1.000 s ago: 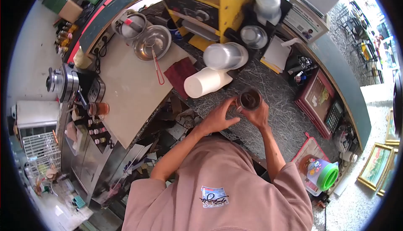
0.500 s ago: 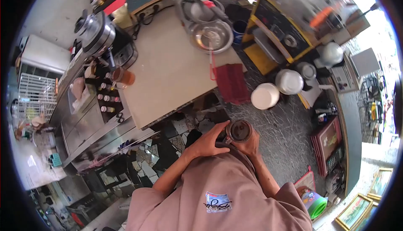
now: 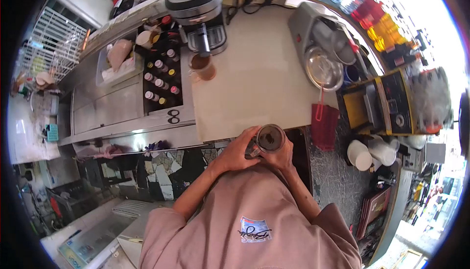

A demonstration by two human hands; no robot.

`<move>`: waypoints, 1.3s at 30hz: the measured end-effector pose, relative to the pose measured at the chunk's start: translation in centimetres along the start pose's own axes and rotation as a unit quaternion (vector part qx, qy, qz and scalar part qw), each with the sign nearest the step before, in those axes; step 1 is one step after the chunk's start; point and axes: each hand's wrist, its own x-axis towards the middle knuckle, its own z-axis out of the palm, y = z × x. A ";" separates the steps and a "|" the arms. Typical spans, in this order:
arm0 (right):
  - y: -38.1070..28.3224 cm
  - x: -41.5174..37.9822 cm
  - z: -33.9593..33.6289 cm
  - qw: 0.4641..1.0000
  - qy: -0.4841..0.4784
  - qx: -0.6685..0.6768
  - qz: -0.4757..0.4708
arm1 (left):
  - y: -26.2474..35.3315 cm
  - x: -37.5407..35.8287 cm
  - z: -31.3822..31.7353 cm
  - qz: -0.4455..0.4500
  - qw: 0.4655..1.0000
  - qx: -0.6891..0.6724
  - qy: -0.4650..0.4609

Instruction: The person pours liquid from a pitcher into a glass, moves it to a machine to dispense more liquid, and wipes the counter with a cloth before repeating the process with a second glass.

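Note:
A glass mug [image 3: 270,138] with dark liquid inside is held between both hands, close to my body at the front edge of the pale counter [image 3: 254,83]. My left hand [image 3: 236,152] curls around the mug's left side, by its handle. Against the right side presses my right hand [image 3: 280,155], its fingers partly hidden behind the glass. Ahead and to the left, a second glass mug [image 3: 202,68] with brown liquid stands on the counter under the coffee machine [image 3: 200,12].
Bottles [image 3: 160,80] fill a recess left of the counter, beside a clear plastic bin [image 3: 120,63]. Back right are a metal bowl [image 3: 323,69] and a red-handled strainer [image 3: 319,110]. A dark red cloth [image 3: 324,129] hangs there; white tubs [image 3: 360,155] stand further right.
My view and body have turned left, so the coffee machine and counter sit further right in view. The mug, still in both hands, is now right at the counter's front edge.

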 end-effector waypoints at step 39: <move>-3.6 11.5 15.8 0.987 -0.138 0.011 -0.077 | -8.1 -3.3 -11.4 -0.166 0.955 0.055 0.239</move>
